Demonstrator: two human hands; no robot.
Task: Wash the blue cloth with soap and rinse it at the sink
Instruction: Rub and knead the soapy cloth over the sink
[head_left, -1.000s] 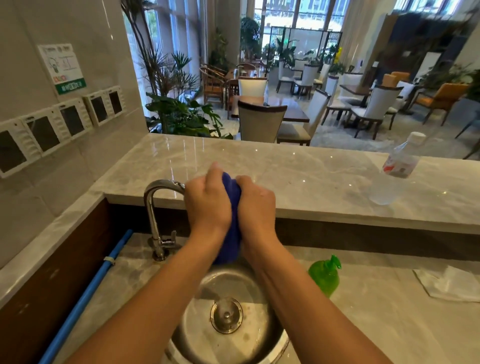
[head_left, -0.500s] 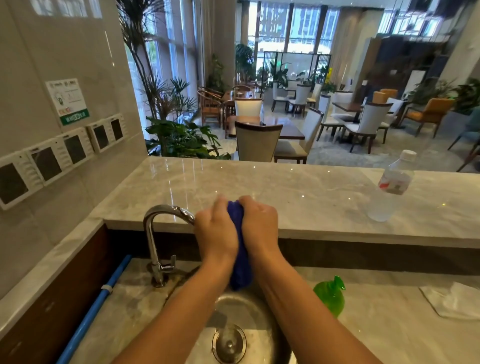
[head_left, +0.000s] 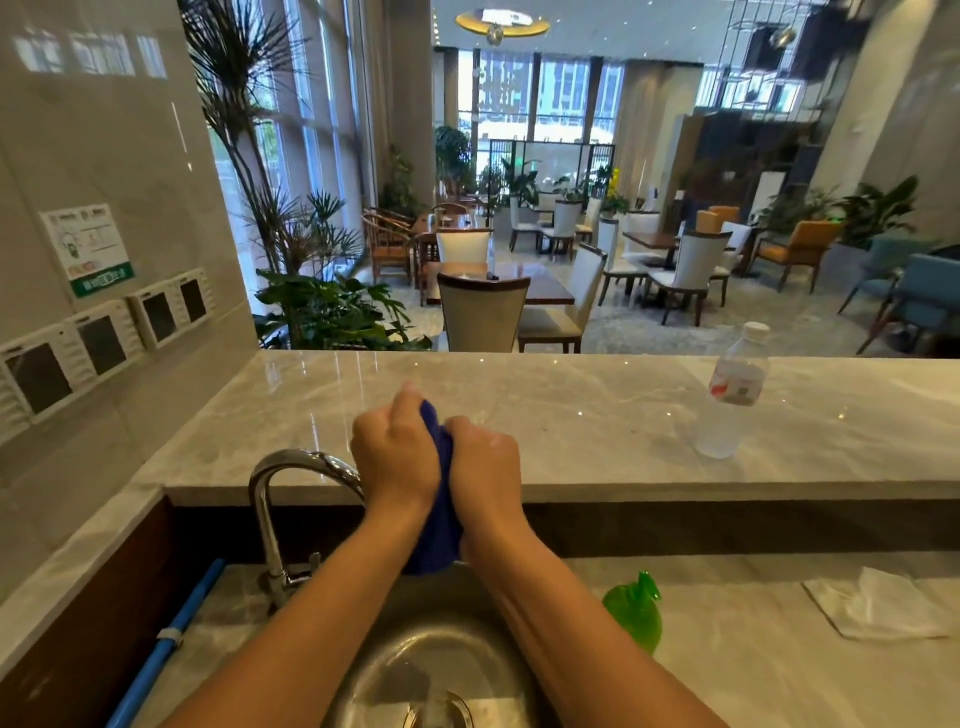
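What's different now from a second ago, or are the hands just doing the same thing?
Little changed. Both hands, left hand and right hand, keep squeezing the blue cloth over the sink, shifting slightly against each other. Mostly the camera tilted up. The green bottle, clear bottle and tap stayed put.

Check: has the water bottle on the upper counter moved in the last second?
No. The water bottle stands at the same spot on the upper counter; only the head camera tilted up.
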